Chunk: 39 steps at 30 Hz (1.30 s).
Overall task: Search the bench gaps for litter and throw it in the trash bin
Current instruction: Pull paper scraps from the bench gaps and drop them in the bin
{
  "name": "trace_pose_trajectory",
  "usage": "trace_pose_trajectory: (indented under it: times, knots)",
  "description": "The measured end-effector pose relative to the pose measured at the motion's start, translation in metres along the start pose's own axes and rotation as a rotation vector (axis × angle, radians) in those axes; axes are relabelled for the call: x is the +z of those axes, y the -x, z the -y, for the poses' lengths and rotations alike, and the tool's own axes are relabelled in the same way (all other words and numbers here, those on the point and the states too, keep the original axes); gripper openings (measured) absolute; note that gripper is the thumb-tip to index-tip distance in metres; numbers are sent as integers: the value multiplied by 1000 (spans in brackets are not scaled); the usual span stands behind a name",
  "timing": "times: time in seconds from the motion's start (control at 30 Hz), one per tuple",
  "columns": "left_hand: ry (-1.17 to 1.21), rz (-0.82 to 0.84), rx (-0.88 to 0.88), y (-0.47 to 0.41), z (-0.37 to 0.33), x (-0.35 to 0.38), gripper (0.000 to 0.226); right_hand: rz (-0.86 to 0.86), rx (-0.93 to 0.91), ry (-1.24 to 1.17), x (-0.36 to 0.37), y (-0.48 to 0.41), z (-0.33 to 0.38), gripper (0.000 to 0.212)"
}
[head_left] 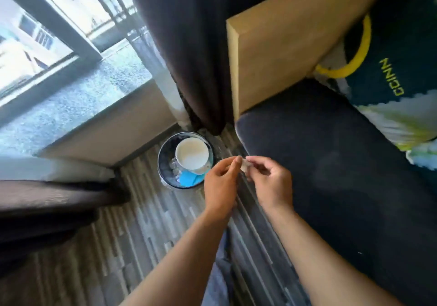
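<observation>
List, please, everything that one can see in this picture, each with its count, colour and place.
trash bin: one, dark, on the floor at the bench corner
cup: one, white, in the trash bin
scrap: one, blue, in the bin below the cup
litter piece: one, pale, between both hands, beside the bin
bench cushion: one, dark, right
wooden panel: one, light brown, behind the cushion
bag: one, dark with yellow handle, upper right
curtain: one, dark brown, centre top
floor: grey, striped
left hand: pinches the litter piece
right hand: pinches the litter piece
</observation>
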<state>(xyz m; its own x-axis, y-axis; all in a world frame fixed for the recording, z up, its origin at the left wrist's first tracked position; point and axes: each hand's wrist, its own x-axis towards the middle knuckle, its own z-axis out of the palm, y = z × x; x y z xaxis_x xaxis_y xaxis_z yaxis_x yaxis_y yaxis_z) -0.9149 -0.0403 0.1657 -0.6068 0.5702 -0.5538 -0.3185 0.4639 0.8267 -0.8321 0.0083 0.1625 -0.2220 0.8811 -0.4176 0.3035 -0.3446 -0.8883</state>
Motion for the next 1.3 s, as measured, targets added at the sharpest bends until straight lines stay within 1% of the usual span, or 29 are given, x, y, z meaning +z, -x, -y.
trace_pose_trajectory:
  times: [0.07,0.17,0.23,0.33,0.43,0.47,0.53,0.6,0.67,0.73,0.8,0.9,0.97,1.07,1.17,1.23,1.3]
  knots:
    - [25,-53,-44,-24,0,-39,12,60,38,17,47,-12,0,20]
    - [62,-113,-128,-53,1,-80,12,97,108,36,102,-26,-1,24]
    - [121,-145,-157,-72,3,-99,8,113,148,36,132,-34,-1,23]
    - [156,-195,-173,-94,0,-115,8,103,174,55,163,-46,2,24]
    - [93,-246,-159,-114,-6,-124,12,122,195,74,181,-58,5,28]
    - [45,-267,-155,-120,-7,-126,17,137,221,67,185,-62,6,31]
    - [-68,-334,-152,-127,-7,-131,31,159,315,36,189,-70,7,38]
    - [-113,-394,-141,-126,-5,-135,32,153,389,20,182,-74,5,45]
    - [-137,-410,-149,-122,0,-135,30,132,430,19,166,-74,-2,47]
    - [-162,-385,-177,-114,2,-129,29,108,467,-3,140,-71,-12,46]
    - [-189,-330,-214,-101,4,-116,31,67,507,-50,105,-64,-25,43]
    - [-250,-246,-218,-83,6,-87,32,-29,583,-127,38,-50,-49,39]
    - [-307,-166,-208,-70,6,-60,30,-124,625,-168,-16,-35,-67,36]
    - [-422,16,-168,-40,6,6,24,-288,677,-269,-113,-2,-92,34]
    - [-500,156,-133,-7,12,74,18,-435,700,-392,-199,33,-116,32]
    - [-589,273,-91,24,21,134,21,-534,712,-472,-262,66,-136,30]
    - [-640,403,-119,56,28,188,18,-596,727,-527,-311,96,-155,29]
